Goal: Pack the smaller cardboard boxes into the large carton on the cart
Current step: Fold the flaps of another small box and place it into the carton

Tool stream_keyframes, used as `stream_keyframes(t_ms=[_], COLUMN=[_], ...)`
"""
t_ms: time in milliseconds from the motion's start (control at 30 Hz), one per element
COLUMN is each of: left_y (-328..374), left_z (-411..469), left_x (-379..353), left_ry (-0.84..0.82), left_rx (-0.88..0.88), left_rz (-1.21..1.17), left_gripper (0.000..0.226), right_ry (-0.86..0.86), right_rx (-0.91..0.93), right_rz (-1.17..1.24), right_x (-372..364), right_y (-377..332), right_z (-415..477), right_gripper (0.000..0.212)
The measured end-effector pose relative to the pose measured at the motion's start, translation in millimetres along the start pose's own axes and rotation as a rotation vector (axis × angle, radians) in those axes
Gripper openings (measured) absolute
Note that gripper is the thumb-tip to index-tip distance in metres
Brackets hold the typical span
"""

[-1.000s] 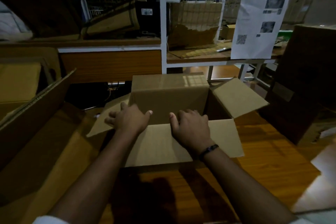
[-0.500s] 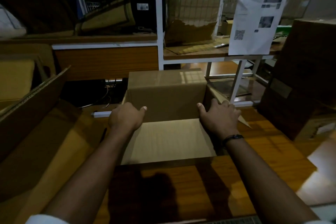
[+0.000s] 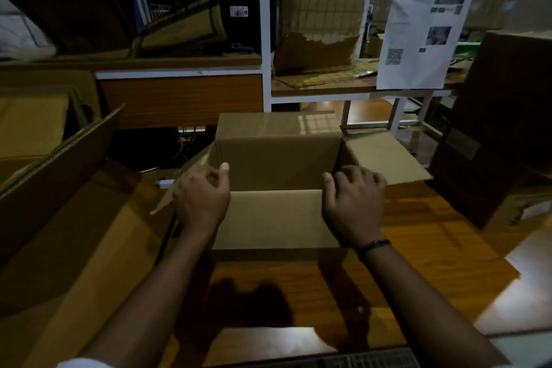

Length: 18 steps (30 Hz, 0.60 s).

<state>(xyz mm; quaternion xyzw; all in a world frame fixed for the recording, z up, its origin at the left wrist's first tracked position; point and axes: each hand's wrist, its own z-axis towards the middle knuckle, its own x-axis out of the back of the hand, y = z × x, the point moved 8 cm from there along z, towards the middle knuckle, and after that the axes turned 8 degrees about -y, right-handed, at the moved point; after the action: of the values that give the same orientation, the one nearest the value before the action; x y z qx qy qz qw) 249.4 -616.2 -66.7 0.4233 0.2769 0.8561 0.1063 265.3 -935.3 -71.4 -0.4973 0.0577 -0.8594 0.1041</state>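
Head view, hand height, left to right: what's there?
Large tan cardboard carton → left hand → open brown cardboard box, near flap → right hand → right flap of that box → dark cardboard box.

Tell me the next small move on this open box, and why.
Probably press the left flap of the open box outward with the left hand: it stands half-raised, while the right flap beside the right hand already lies spread.

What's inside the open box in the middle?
Only the box's bare far inside wall shows. The near flap hides the bottom, so I cannot tell if anything lies there.
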Motion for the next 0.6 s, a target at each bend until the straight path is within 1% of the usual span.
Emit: stream_keyframes(t_ms=[100, 167, 233, 300, 400, 500, 533, 600], left_y=[-6, -10, -11, -10, -11, -14, -14, -15], left_z=[-27, -41, -47, -48, -45, -47, -49, -49], left_x=[-10, -13, -12, -13, -16, -16, -14, -9], left_ry=[-0.017, -0.007, 0.005, -0.002, -0.06, -0.083, -0.083, -0.106], left_rx=[-0.131, -0.195, -0.214, -0.216, -0.179, -0.15, -0.141, -0.108], left_rz=[0.085, 0.148, 0.181, 0.197, 0.231, 0.214, 0.191, 0.132], left_gripper=[0.049, 0.053, 0.059, 0.066, 0.076, 0.079, 0.077, 0.071], right_ry=[-0.034, -0.042, -0.052, -0.045, -0.018, -0.008, -0.021, -0.084], right_rx=[0.123, 0.152, 0.189, 0.208, 0.2, 0.224, 0.236, 0.265], right_rz=[-0.053, -0.046, -0.018, -0.005, 0.004, 0.034, 0.038, 0.02], right_x=[-13, -19, -22, -23, -22, -20, -19, -19], right_y=[-20, -31, -40, -46, -49, -50, -51, -53], right_z=[-23, -30, -32, -32, -30, -34, -36, -43], right_gripper=[0.046, 0.054, 0.063, 0.066, 0.064, 0.066, 0.071, 0.092])
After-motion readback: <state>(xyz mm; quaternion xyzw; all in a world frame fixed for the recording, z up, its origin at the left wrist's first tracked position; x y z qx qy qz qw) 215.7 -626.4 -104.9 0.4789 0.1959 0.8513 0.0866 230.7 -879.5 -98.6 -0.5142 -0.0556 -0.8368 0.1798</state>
